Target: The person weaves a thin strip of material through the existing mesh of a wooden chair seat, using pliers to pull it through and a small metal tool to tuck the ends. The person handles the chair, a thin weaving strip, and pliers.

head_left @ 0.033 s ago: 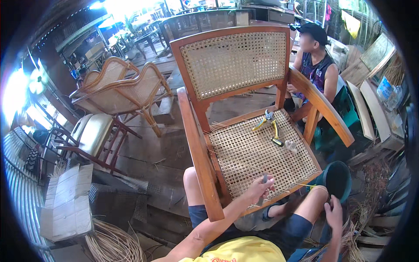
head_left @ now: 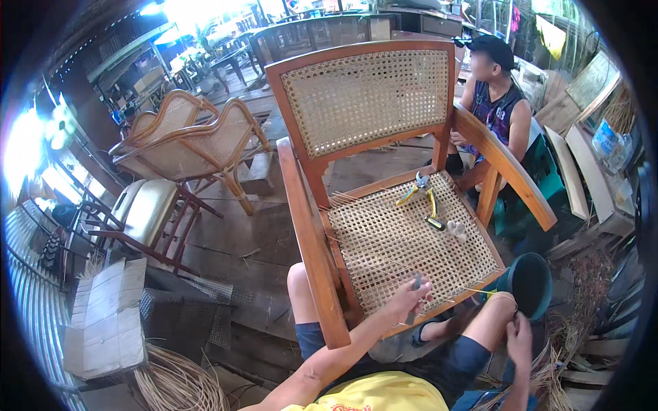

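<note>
A wooden armchair [head_left: 301,226] with a woven cane seat [head_left: 384,253] stands before me. My left hand [head_left: 408,298] is closed round a slim grey tool [head_left: 416,281] at the seat's front part. A yellow-tinted cane strand [head_left: 480,291] runs from the front rail toward my right knee [head_left: 495,315]. Beside that knee, my right hand [head_left: 519,335] has curled fingers at the strand's end; what they hold is too small to make out. Yellow-handled pliers [head_left: 428,198] and a small pale clump [head_left: 456,231] lie on the seat.
A person [head_left: 504,116] sits behind the chair at right. A green bucket [head_left: 538,274] stands by my knee. Rattan chairs [head_left: 219,147], a cushioned chair [head_left: 151,212], cardboard [head_left: 103,322] and cane coils [head_left: 178,383] are at left. Boards [head_left: 576,171] lean at far right.
My right hand has shifted slightly left and down beside the knee. My left hand and the chair look nearly unchanged.
</note>
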A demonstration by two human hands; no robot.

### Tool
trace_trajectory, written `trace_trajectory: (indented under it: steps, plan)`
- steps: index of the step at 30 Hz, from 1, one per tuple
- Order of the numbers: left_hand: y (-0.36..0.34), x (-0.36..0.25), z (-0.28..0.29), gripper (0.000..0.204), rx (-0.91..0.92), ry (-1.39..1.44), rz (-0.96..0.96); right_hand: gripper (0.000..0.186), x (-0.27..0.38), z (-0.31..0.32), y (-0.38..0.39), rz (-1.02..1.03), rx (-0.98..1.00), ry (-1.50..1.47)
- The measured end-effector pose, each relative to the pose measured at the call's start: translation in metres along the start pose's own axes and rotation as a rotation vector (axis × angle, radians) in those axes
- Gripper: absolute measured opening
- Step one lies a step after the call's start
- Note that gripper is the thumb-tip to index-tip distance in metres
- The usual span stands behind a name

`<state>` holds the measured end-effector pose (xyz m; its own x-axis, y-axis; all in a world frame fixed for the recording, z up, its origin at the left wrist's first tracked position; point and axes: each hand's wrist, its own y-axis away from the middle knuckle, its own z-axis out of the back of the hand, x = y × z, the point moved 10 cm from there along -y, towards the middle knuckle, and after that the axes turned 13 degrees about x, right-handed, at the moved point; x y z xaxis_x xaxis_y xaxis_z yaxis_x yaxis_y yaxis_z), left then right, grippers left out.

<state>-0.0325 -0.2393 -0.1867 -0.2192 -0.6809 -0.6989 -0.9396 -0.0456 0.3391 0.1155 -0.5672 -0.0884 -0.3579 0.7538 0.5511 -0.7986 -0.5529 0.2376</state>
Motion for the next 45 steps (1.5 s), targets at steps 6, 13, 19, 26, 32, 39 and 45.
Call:
trace_trajectory:
  steps: [6, 13, 19, 26, 32, 39, 45]
  plan:
    - [0.011, 0.04, -0.007, 0.022, -0.017, 0.123, 0.059, 0.071, -0.12, -0.165, 0.077, -0.528, 0.001, -1.101]
    - [0.024, 0.057, -0.024, 0.035, 0.034, -0.372, 0.198, 0.053, -0.054, -0.097, 0.077, -0.41, -0.239, -0.799]
    - [0.03, 0.076, -0.069, 0.04, 0.315, -1.075, 0.171, 0.043, 0.016, -0.014, -0.017, 0.047, -0.289, -0.659]
    - [0.015, 0.186, 0.04, 0.031, 0.256, -1.82, 0.115, 0.061, 0.005, -0.006, -0.221, 0.086, -0.364, -0.429]
    - [-0.017, 0.168, 0.026, 0.032, -0.093, -1.695, 0.235, 0.062, -0.059, 0.002, -0.301, -0.063, -0.219, -0.271]
    - [0.034, 0.134, 0.092, 0.037, -0.727, -1.519, -0.071, 0.079, 0.034, -0.066, -0.286, -0.193, 0.073, 0.033]
    - [0.037, 0.137, 0.1, 0.039, -0.698, -1.471, -0.002, 0.087, 0.024, -0.066, -0.299, -0.231, 0.305, 0.106]
